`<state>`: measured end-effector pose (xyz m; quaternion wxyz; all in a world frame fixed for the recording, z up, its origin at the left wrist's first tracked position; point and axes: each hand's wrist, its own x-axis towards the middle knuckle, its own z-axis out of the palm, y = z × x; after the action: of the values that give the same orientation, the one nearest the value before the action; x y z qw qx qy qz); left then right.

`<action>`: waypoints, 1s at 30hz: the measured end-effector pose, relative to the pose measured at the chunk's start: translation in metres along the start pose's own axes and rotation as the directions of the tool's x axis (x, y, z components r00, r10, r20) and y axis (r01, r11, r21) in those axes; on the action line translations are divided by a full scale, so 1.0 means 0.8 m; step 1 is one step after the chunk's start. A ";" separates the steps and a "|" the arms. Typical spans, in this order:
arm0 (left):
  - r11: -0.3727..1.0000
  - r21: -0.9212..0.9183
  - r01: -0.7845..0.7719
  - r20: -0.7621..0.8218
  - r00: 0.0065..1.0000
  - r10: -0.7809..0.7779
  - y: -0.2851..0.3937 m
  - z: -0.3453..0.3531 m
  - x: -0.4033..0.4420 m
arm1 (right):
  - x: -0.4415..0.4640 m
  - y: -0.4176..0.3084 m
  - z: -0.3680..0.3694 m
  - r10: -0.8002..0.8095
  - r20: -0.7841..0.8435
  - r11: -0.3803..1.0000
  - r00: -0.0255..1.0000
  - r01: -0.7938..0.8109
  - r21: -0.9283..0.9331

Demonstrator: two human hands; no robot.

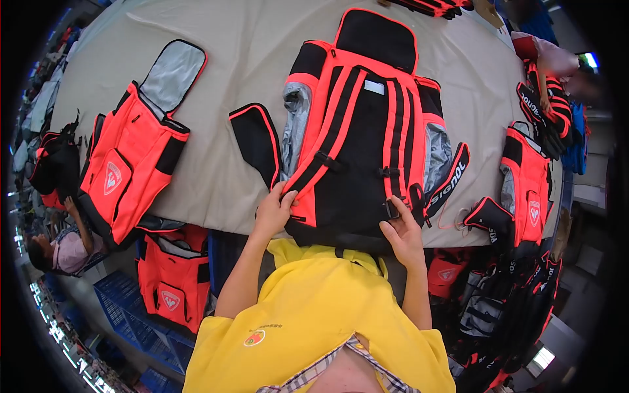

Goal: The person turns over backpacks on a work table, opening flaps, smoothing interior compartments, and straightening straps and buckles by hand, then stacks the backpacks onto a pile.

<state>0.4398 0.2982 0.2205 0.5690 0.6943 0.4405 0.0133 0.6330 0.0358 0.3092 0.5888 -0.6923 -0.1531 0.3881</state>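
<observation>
A neon red and black backpack (354,144) lies on the cloth-covered table with its straps up and its top flap spread away from me. My left hand (275,208) pinches the lower end of the left shoulder strap (327,141) at the bag's lower left edge. At the lower right, my right hand (403,229) has its thumb and fingers around a black buckle (392,209) by the right strap's lower end. Side flaps stick out on both sides, the right one (450,180) with white lettering.
Another red backpack (124,164) lies at the table's left, and a further one (527,190) at the right edge. More bags hang below the table (223,150) on both sides. Blue crates (137,314) stand lower left. Other people (72,249) are at far left and upper right.
</observation>
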 end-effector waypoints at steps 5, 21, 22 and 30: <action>0.996 -0.086 0.007 0.090 0.996 0.001 0.001 -0.008 0.003 | 0.037 0.002 0.028 0.077 -0.126 0.997 0.989 -0.078 -0.003; 0.664 0.527 -0.531 0.414 0.842 0.344 0.143 0.031 0.056 | 0.148 0.073 0.105 -0.272 -0.056 0.330 0.961 0.038 -0.943; 0.679 0.501 -0.537 0.311 0.843 0.438 0.158 0.036 0.080 | 0.151 0.081 0.105 -0.283 -0.073 0.338 0.956 0.028 -0.941; 0.816 -0.524 0.244 0.220 0.964 -0.148 0.155 0.047 0.336 | 0.166 0.104 0.109 -0.253 -0.130 0.389 0.959 -0.022 -0.921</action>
<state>0.6978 0.4415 0.1770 0.7769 0.4522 0.4377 0.0206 0.6366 0.1640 0.1834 0.1519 -0.9311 -0.3137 0.1075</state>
